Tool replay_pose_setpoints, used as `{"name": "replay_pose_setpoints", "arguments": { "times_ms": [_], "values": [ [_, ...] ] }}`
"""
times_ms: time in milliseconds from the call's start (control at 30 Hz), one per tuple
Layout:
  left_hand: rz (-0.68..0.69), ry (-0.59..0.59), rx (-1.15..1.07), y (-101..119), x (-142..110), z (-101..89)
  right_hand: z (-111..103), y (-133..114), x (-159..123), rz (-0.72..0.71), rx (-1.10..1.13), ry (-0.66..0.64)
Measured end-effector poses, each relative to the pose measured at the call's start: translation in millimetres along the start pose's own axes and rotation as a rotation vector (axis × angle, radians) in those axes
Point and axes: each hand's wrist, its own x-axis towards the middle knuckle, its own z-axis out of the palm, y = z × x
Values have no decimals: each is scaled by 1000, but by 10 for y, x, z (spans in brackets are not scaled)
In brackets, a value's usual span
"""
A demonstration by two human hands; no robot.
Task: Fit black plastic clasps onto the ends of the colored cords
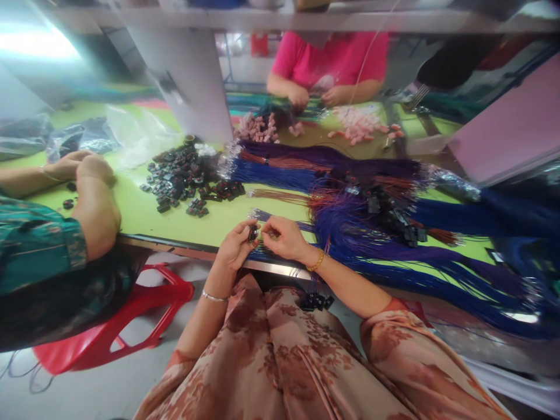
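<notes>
A: Black connector (252, 233) sits pinched in the fingertips of the left hand (236, 245), just over the near edge of the green surface (140, 213). Left hand is closed on it.

B: And left of that?

A: A co-worker's forearm in a teal sleeve (37, 248) rests on the surface, both of that person's hands together. A red stool (131, 318) stands below.

B: Middle of the surface?

A: A loose pile of black connectors (188, 178), well apart from the held one.

B: Right hand?

A: Right hand (284, 236) is closed, fingertips pinching thin wire ends (269, 233) just beside the connector; whether a wire is seated in it, cannot tell.

B: Further right?

A: Bundles of blue and purple wires (371, 239) spread across the surface. Beyond, a person in a pink shirt (330, 58) works among pink parts (359, 125).
</notes>
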Motion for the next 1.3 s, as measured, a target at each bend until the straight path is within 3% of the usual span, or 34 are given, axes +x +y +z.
{"name": "replay_pose_setpoints", "arguments": {
  "times_ms": [333, 567, 800, 900, 1067, 1167, 1300],
  "values": [
    [46, 71, 79, -35, -18, 61, 4, -14, -7, -48, -88, -47],
    [184, 198, 112, -161, -8, 134, 24, 37, -4, 7, -62, -119],
    [202, 231, 181, -206, -26, 101, 90, 12, -49, 37, -121, -138],
    [183, 239, 203, -191, -49, 87, 19, 24, 5, 78, -101, -216],
    [180, 243, 196, -110, -42, 48, -158, 278, 339, 219, -201, -207],
    [182, 239, 181, -99, -19, 42, -112, 481, 511, 310, -359, -268],
    [179, 238, 174, -129, -13, 49, 0, 622, 554, 346, -400, -299]
  ]
}}
